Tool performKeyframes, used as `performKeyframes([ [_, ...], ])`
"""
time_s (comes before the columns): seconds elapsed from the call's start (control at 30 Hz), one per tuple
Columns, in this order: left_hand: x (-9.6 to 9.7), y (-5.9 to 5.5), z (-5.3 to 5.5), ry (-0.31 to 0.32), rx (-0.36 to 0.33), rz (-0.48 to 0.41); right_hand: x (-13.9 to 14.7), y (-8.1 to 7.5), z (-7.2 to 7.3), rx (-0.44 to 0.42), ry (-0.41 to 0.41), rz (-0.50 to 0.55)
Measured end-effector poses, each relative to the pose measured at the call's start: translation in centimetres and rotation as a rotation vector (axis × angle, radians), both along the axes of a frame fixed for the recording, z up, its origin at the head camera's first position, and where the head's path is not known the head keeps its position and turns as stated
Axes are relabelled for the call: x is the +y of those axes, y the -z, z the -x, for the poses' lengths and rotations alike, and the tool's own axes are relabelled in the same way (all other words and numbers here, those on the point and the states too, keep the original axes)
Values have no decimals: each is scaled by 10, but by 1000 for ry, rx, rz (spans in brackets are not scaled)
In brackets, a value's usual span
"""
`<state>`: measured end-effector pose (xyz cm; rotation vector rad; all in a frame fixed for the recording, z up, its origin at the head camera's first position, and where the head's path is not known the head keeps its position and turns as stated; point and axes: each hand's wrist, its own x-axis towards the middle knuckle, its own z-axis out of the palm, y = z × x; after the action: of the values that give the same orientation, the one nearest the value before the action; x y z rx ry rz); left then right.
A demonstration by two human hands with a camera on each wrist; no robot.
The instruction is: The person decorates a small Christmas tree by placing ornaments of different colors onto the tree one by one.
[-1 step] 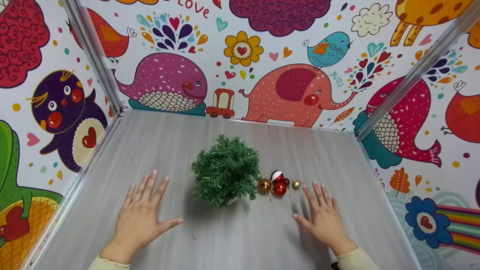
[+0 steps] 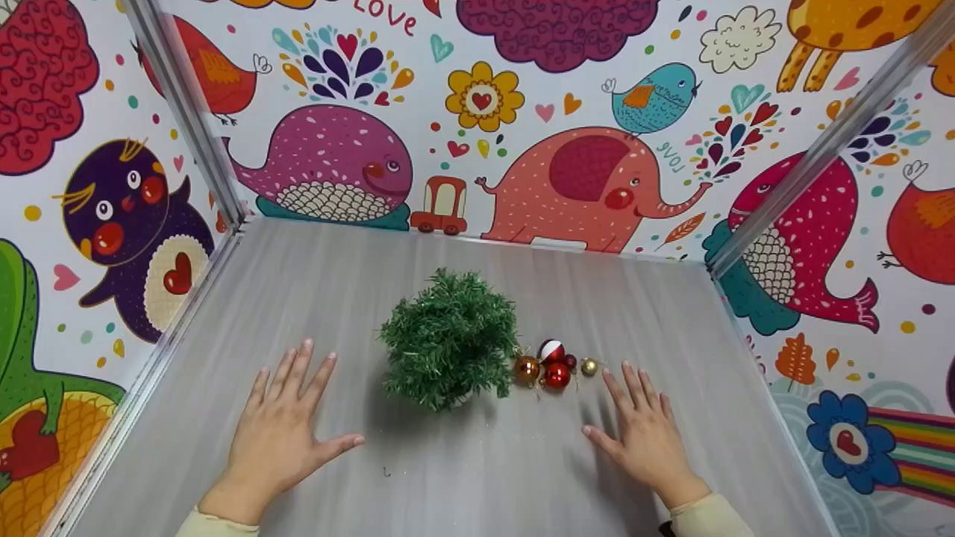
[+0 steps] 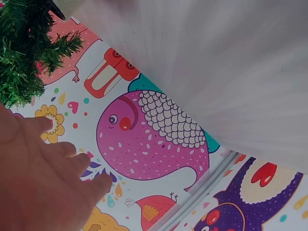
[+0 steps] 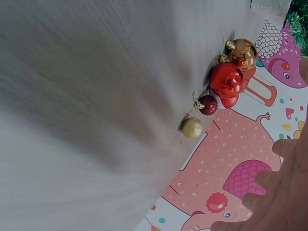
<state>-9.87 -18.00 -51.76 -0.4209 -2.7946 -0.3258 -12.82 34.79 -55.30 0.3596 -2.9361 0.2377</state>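
On the grey wood-grained tabletop we see a bushy green tinsel tree, between a bare left hand and a bare right hand; both hold nothing, fingers spread apart. Beside the tree, toward the right hand, lie a glossy red ball, a shiny copper ball, a red-and-white ball, a small gold ball and a glittery dark-red ball.

Left hand at near left, right hand at near right, well apart; both bare, backs up, gripping nothing; left fingers straight and spread toward the far side, left thumb out to the right; right fingers straight, angled far and slightly left; right thumb out to the left; pale left sleeve and pale right sleeve at the near edge.
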Motion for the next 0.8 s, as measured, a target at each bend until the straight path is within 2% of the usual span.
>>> performKeyframes([
  [0.37,2,-2,-1,-7,-26,1,-2,0,-1,-41,16,5],
  [0.8,14,-8,3,18,-49,-17,-6,0,-1,-13,-7,1],
])
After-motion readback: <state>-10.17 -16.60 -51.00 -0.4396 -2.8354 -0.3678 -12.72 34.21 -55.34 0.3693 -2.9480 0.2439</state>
